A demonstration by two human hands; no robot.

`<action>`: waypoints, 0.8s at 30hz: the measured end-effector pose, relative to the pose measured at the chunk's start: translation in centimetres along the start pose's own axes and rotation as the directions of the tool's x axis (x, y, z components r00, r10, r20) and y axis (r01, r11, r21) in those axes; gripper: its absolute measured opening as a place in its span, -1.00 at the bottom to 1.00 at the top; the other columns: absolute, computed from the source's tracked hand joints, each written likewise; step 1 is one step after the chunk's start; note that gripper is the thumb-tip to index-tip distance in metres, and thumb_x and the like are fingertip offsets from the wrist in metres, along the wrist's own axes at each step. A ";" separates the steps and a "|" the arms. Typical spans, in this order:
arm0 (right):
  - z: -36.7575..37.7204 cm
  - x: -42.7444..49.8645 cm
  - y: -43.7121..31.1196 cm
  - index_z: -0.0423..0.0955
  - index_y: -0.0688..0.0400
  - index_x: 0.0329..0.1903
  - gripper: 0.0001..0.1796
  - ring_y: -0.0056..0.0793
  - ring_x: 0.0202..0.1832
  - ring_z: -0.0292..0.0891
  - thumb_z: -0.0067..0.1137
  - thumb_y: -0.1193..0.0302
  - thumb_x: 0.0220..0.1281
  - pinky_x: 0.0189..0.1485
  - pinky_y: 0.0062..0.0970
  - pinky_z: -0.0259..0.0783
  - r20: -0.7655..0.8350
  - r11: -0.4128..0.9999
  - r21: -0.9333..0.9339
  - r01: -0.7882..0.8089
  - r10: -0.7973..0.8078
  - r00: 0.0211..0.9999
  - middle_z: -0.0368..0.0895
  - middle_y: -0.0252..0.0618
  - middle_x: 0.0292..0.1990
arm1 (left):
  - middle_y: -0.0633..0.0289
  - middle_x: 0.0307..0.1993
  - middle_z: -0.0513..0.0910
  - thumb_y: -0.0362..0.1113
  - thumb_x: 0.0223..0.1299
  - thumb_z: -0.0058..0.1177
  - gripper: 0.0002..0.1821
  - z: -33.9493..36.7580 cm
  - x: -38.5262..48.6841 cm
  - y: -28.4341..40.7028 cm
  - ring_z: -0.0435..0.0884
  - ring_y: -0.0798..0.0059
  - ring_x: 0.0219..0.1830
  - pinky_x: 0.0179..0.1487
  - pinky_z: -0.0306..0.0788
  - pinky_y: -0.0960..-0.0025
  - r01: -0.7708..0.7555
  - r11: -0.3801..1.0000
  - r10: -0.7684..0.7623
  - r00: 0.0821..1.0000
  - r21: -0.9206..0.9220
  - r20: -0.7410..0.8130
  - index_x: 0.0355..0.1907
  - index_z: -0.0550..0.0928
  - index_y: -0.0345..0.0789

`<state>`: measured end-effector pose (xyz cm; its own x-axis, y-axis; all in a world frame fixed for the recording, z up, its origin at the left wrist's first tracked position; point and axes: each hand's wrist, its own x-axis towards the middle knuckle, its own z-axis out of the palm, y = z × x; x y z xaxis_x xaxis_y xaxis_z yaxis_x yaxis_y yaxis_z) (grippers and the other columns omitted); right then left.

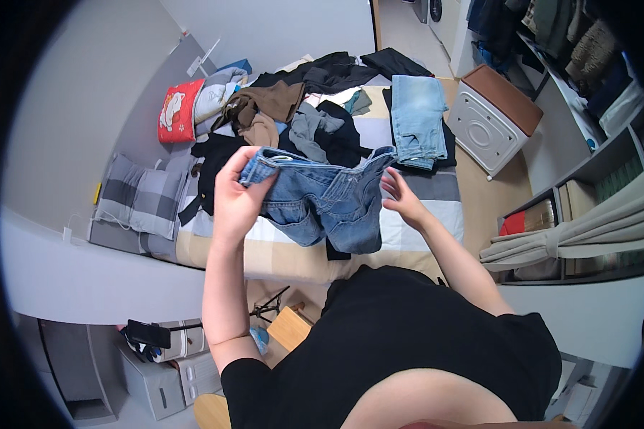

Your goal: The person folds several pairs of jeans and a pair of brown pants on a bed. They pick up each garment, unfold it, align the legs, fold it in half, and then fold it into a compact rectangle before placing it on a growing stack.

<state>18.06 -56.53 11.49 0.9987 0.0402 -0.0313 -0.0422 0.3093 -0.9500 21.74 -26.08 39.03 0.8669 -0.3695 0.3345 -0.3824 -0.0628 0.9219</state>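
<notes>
Blue denim shorts (322, 201) hang in the air above the near side of a bed, their back pockets showing. My left hand (241, 187) grips the waistband at its left end, thumb in front. Beside the right end of the waistband is my right hand (402, 198), its fingers apart; no cloth shows in its grasp. Beyond the shorts, a folded pair of light blue jeans (419, 118) lies on dark cloth at the bed's right side. A loose heap with a gray garment (314, 128), a brown garment (273, 102) and black clothes (335, 72) covers the bed's middle and far part.
The checked bedding (284, 252) shows at the near edge. A red cushion (180, 112) and checked pillows (155, 195) are at the left. Right of the bed stand a white box-shaped piece with a brown top (488, 120), and shelves with a tied curtain (574, 241). A wooden stool (290, 327) is below.
</notes>
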 end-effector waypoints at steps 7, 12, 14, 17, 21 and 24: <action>-1.1 9.1 -16.3 0.64 0.13 0.04 -0.70 -0.63 -0.04 0.55 0.30 0.27 0.35 0.11 -0.51 0.45 0.109 0.904 -0.217 0.370 -0.354 0.929 0.68 -0.43 -0.13 | 0.33 -0.27 0.66 -0.38 0.29 0.25 -0.78 -8.3 3.0 4.0 0.55 0.66 -0.20 -0.06 0.43 0.53 -0.121 0.793 0.253 0.957 0.597 -0.142 -0.07 0.60 -0.39; 4.1 9.8 -39.0 0.68 0.16 -0.01 -0.68 -0.61 -0.22 0.59 0.25 0.20 0.40 -0.04 -0.57 0.46 0.307 0.194 -0.572 0.797 -0.851 0.427 0.74 -0.37 -0.25 | 0.36 -0.33 0.67 -0.32 0.38 0.20 -0.79 -13.4 7.2 10.9 0.49 0.71 -0.28 -0.15 0.40 0.58 -0.270 0.656 0.521 0.838 0.705 -0.163 -0.05 0.66 -0.40; 5.9 8.1 -44.6 0.63 0.14 0.01 -0.72 -0.50 -0.23 0.61 0.22 0.26 0.38 -0.14 -0.47 0.49 0.113 0.270 -0.555 0.787 -0.913 0.392 0.72 -0.29 -0.24 | 0.34 -0.29 0.70 -0.35 0.39 0.19 -0.81 -14.2 7.5 13.4 0.54 0.71 -0.27 -0.15 0.42 0.59 -0.418 0.565 0.750 0.619 0.711 -0.232 -0.06 0.67 -0.42; 6.2 6.9 -43.2 0.63 0.18 -0.01 -0.76 -0.38 -0.16 0.62 0.21 0.34 0.38 -0.07 -0.43 0.50 0.188 -0.052 -0.815 0.577 -0.966 0.179 0.70 -0.20 -0.22 | 0.18 -0.22 0.76 -0.49 0.31 0.18 -0.82 -12.6 7.0 10.3 0.68 0.54 -0.28 -0.10 0.50 0.52 -0.512 0.437 0.893 0.343 0.739 -0.291 -0.06 0.68 -0.41; 2.7 10.0 -33.4 0.68 0.20 -0.19 -0.68 -0.07 -0.09 0.61 0.32 0.19 0.25 -0.04 -0.25 0.48 0.271 0.001 -0.943 0.332 -0.576 0.771 0.68 -0.03 -0.22 | -0.04 -0.21 0.70 -0.58 0.04 0.17 -0.61 -10.8 6.1 -0.4 0.73 0.11 -0.12 0.01 0.54 0.27 -0.236 0.497 0.326 0.943 0.835 0.073 0.00 0.67 -0.32; 0.5 11.8 -32.7 0.67 0.28 -0.33 -0.65 -0.22 -0.37 0.62 0.30 0.18 0.27 -0.21 -0.25 0.49 0.190 0.207 -0.889 0.408 -0.643 0.742 0.64 -0.02 -0.47 | 0.09 -0.36 0.72 -0.47 0.18 0.25 -0.77 -11.6 8.3 -2.3 0.71 0.43 -0.29 -0.13 0.51 0.36 -0.233 0.643 0.412 0.909 0.729 -0.072 -0.08 0.70 -0.34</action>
<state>31.23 -65.69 42.32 0.7625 0.0119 0.6468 0.4241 -0.7643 -0.4859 33.53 -18.23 41.95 0.6534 -0.2945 0.6974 -0.6814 -0.6301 0.3724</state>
